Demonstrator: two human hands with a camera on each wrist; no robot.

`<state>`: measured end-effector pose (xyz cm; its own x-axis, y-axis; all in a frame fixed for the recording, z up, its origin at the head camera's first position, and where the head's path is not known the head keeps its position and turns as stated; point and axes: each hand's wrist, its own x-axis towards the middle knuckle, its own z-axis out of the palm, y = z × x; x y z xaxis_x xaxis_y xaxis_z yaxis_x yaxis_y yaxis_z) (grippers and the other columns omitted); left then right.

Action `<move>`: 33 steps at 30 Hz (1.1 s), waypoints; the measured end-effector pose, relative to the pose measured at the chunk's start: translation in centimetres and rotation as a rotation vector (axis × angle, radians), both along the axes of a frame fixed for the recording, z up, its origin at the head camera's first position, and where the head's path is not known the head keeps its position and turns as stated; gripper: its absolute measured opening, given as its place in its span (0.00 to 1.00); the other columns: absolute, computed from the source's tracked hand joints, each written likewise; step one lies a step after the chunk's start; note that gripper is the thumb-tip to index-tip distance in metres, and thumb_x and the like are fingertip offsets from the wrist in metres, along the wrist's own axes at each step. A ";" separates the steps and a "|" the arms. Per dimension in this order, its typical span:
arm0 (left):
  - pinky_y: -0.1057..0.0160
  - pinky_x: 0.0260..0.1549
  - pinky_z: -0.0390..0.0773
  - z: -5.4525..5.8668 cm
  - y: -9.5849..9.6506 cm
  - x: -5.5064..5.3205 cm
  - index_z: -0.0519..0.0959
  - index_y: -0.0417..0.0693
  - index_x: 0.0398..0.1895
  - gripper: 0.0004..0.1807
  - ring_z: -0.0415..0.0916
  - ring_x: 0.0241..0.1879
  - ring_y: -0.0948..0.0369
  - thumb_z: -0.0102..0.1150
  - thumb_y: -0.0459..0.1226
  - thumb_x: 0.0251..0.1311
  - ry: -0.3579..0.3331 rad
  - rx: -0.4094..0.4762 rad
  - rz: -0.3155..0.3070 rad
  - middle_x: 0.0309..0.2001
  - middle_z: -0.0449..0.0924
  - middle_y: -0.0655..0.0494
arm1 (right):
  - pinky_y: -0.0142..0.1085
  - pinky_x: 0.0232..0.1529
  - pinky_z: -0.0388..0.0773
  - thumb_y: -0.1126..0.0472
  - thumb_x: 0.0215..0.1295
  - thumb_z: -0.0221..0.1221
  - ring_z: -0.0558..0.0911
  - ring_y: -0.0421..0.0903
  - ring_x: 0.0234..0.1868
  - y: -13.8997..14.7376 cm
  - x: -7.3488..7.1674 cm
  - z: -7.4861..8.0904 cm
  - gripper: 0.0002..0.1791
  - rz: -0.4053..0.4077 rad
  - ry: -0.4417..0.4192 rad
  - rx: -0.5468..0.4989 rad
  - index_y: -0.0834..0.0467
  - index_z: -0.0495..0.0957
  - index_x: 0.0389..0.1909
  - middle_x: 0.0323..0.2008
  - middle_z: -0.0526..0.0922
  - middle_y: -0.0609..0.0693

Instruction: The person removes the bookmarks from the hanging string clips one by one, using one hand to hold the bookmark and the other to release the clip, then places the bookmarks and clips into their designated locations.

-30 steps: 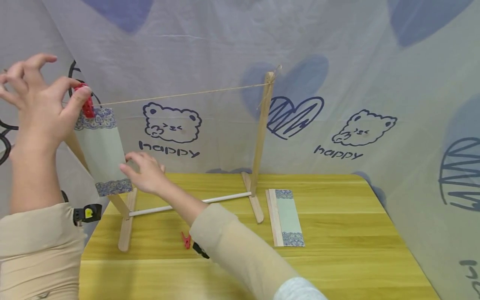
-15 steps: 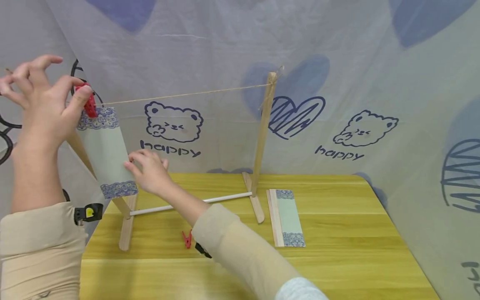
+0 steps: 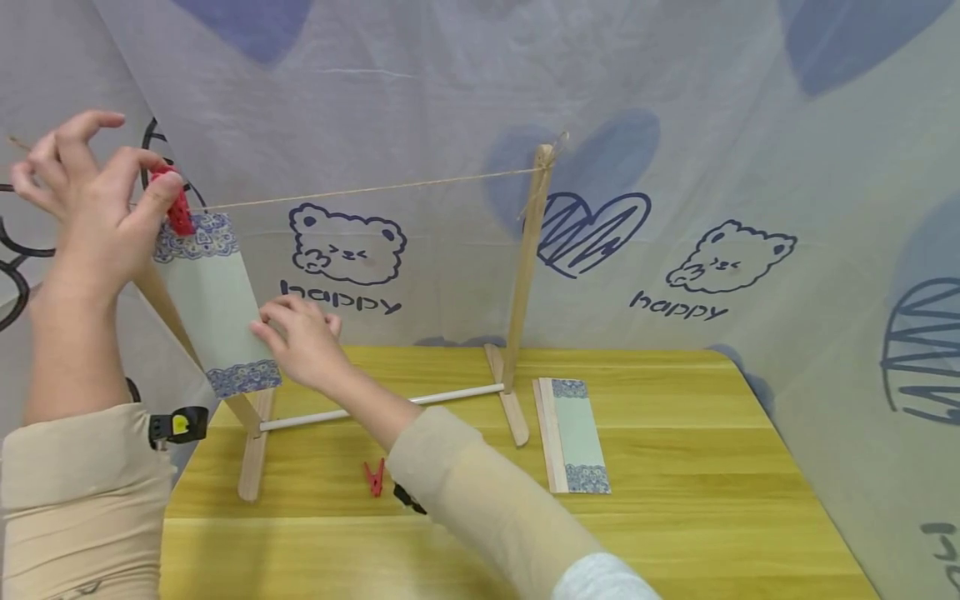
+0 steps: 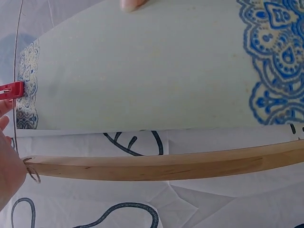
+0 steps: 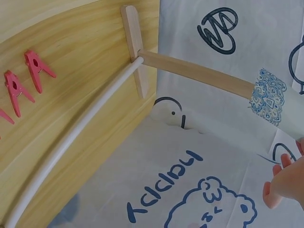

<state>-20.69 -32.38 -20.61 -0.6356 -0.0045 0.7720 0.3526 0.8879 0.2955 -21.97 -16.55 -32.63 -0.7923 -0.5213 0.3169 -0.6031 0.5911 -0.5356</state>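
Observation:
My left hand (image 3: 101,208) is raised at the left end of the string, pinching a red clothespin (image 3: 177,208) between thumb and index finger. The other fingers are spread. In the left wrist view the clothespin (image 4: 13,90) bites over the string onto the end of a pale green paper sheet (image 4: 142,71) with blue lace borders. This sheet hangs down, tilted. At its right edge, low down, my right hand (image 3: 303,342) holds it lightly, one fingertip (image 4: 132,4) lying in front of the paper. Any fingers behind it are hidden.
A wooden stand carries the string (image 3: 375,187) between its posts (image 3: 528,267), with a white rod (image 3: 322,418) low across it. Another bordered sheet (image 3: 577,437) lies at right on the wooden table (image 3: 675,500). Several red clothespins (image 5: 16,90) lie in front of the rod.
The hanging sheet's lower end has swung a little to the right, and my right hand has shifted right with it. The left hand keeps its pinch on the clothespin.

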 end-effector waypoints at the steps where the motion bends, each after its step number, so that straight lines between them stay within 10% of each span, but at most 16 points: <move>1: 0.48 0.55 0.18 0.0 0.1 0.0 0.71 0.26 0.40 0.49 0.33 0.64 0.51 0.33 0.69 0.54 0.003 0.011 -0.007 0.64 0.48 0.47 | 0.33 0.53 0.53 0.45 0.67 0.44 0.67 0.37 0.57 0.0 0.0 0.0 0.16 -0.001 0.000 0.000 0.44 0.75 0.48 0.57 0.71 0.38; 16: 0.52 0.56 0.18 -0.2 0.2 -0.6 0.73 0.30 0.38 0.41 0.36 0.62 0.56 0.41 0.65 0.55 0.072 0.051 -0.077 0.60 0.44 0.70 | 0.35 0.54 0.53 0.45 0.66 0.45 0.67 0.38 0.57 0.2 -0.6 -0.2 0.16 -0.008 -0.005 -0.012 0.45 0.75 0.47 0.57 0.71 0.39; 33: 0.57 0.58 0.24 -0.2 0.4 -0.9 0.75 0.33 0.38 0.30 0.39 0.62 0.65 0.49 0.55 0.59 0.145 0.079 -0.036 0.60 0.45 0.70 | 0.36 0.55 0.53 0.46 0.67 0.46 0.66 0.38 0.58 0.9 -0.9 -0.4 0.16 -0.009 -0.024 -0.044 0.46 0.76 0.47 0.59 0.70 0.40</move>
<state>-21.61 -31.99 -20.77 -0.5182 -0.0478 0.8539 0.4279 0.8500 0.3073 -22.83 -15.62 -33.07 -0.8045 -0.5003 0.3202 -0.5847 0.5721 -0.5752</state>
